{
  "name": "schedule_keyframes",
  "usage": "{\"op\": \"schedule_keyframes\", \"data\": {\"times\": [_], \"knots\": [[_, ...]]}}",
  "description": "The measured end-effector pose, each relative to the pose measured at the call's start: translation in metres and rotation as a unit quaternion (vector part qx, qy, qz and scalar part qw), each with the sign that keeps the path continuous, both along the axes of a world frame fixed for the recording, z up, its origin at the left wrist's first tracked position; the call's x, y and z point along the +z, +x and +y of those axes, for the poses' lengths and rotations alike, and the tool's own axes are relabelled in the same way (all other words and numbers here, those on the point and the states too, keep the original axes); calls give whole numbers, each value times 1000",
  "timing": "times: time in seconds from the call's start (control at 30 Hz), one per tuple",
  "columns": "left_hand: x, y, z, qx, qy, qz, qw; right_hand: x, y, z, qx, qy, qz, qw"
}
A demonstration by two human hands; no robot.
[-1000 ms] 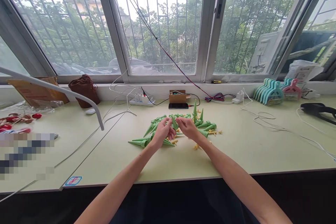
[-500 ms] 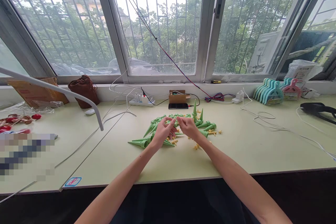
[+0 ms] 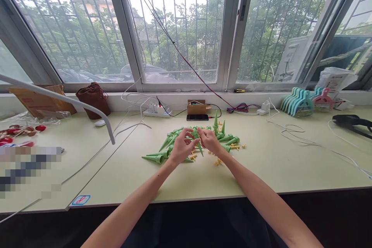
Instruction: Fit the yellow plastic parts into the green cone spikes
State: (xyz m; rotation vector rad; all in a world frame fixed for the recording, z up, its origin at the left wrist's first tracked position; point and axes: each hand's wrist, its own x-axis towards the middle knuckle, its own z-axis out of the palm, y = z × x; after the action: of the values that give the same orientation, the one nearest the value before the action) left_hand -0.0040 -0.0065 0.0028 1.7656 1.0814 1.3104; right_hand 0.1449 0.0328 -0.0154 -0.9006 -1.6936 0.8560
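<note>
Here, the left hand (image 3: 183,146) curls its fingers around a green cone (image 3: 200,148), which sits between both hands, tip slanting downward; against its wide end, the right hand (image 3: 209,141) bunches its fingertips, with an upright green spike (image 3: 215,124) standing just beyond.

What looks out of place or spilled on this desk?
Nothing looks clearly spilled or damaged. The small yellow pieces look untidy, lying loose around the green spikes, with one piece off to the right. Two spikes stand upright while others lie flat.
</note>
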Motion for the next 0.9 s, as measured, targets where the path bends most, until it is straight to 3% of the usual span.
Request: {"op": "schedule_keyframes", "data": {"times": [0.2,0.43,0.9], "knots": [[1,2,-4,52,86,65,993,-5,-2,5,53,-62,47,996],[-4,1,-2,50,135,107,984,0,-1,2,98,-91,85,987],[-2,4,2,36,51,14,998,-1,-8,2,-18,-23,99,995]]}}
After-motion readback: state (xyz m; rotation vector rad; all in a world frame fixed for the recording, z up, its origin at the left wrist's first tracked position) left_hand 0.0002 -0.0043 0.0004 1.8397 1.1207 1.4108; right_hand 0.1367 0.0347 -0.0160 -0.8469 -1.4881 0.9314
